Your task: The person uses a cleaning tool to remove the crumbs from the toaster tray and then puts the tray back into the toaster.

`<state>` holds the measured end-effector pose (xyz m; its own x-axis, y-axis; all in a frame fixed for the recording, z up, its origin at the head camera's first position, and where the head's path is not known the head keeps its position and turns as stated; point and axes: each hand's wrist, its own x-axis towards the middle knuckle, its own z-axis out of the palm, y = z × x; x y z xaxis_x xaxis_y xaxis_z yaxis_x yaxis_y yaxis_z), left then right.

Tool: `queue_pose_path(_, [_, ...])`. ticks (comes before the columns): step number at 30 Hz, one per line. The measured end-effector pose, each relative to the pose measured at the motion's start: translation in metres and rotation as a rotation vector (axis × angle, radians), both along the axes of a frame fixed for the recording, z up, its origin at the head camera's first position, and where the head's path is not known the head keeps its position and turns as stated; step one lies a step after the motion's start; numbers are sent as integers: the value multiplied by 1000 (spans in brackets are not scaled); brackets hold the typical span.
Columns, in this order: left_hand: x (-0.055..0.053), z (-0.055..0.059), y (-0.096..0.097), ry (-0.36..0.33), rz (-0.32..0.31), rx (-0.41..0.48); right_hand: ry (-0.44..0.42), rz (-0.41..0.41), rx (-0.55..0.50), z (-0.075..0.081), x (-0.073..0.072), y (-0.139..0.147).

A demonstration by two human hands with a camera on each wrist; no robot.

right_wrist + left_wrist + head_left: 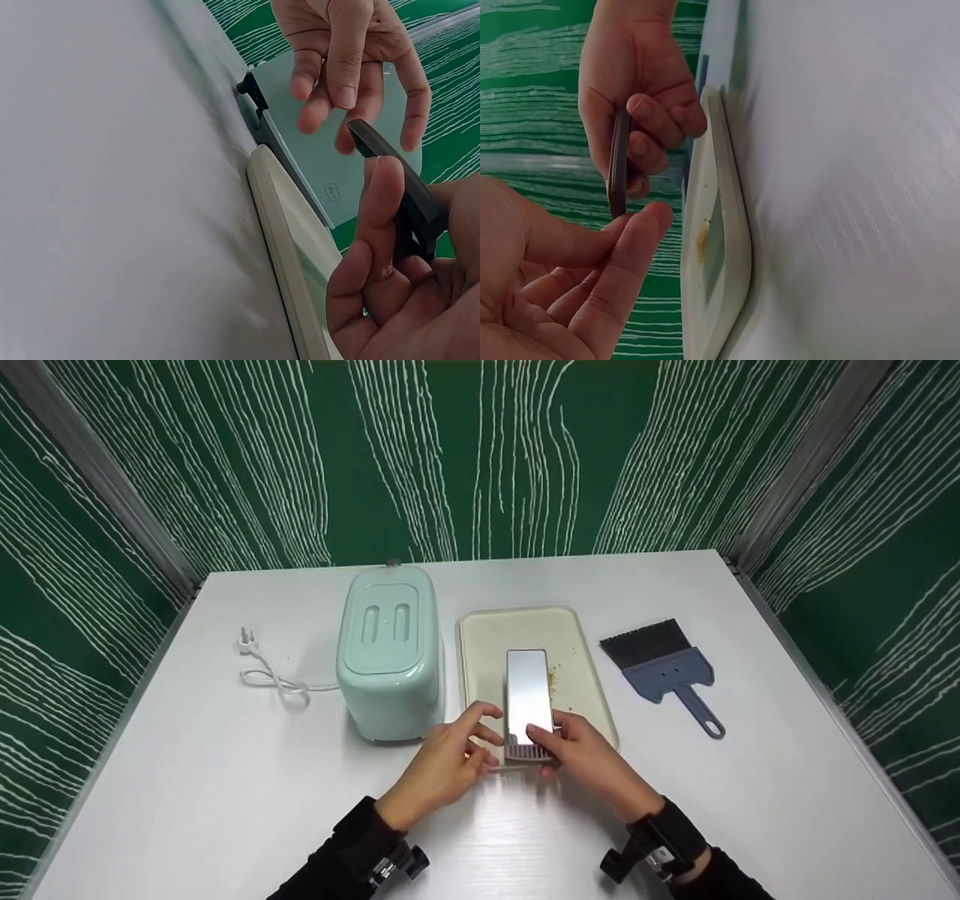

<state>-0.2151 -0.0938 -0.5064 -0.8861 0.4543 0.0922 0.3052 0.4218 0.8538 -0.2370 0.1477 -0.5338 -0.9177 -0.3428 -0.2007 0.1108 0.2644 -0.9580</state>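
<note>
My right hand (pixel 589 750) grips the ridged near end of a slim, shiny rectangular crumb tray (pixel 529 690), thumb on top and fingers underneath. It is held above a cream serving tray (pixel 487 634) that has yellow-brown crumbs (pixel 553 679) on it. Close to the left side of the crumb tray is my left hand (pixel 450 761), its fingers loosely bent and apart, holding nothing. The right wrist view shows a slight gap between the left hand (pixel 352 67) and the dark edge of the crumb tray (pixel 394 172). In the left wrist view, the crumb tray (pixel 618 165) appears edge-on.
A mint-green toaster (pixel 390 660) stands left of the serving tray, its white cord (pixel 277 679) and plug lying on the table. To the right lies a blue-grey hand brush (pixel 667 667) with black bristles. Green patterned walls (pixel 450 457) enclose the white table (pixel 187 780).
</note>
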Motion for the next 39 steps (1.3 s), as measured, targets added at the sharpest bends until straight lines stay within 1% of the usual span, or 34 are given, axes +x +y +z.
queue_pose_path(4, [1,5,-2,125,-16,-48,-10,14,-9,0,4,1])
queue_pose_path(6, [2,8,-3,183,-21,-53,-17,24,-14,0,6,1])
queue_pose_path(10, [3,16,-6,317,-1,-51,-30,46,-7,0,12,-2])
queue_pose_path(15, [6,34,-14,479,71,-38,-61,75,-13,-2,21,-7])
queue_pose_path(20, [3,50,-27,645,143,-34,-73,117,-1,-5,32,-15])
queue_pose_path(23, [-1,55,-37,738,201,-44,-82,152,-4,-7,38,-21])
queue_pose_path(26, [-8,56,-50,806,269,-89,-106,179,-29,-8,45,-29])
queue_pose_path(28, [-12,56,-60,829,313,-128,-127,197,-55,-9,49,-34])
queue_pose_path(31, [-18,54,-73,823,367,-181,-153,217,-87,-11,55,-42])
queue_pose_path(34, [-22,51,-83,777,399,-222,-180,228,-101,-15,61,-50])
queue_pose_path(39, [-27,44,-96,683,404,-256,-205,247,-97,-20,69,-63])
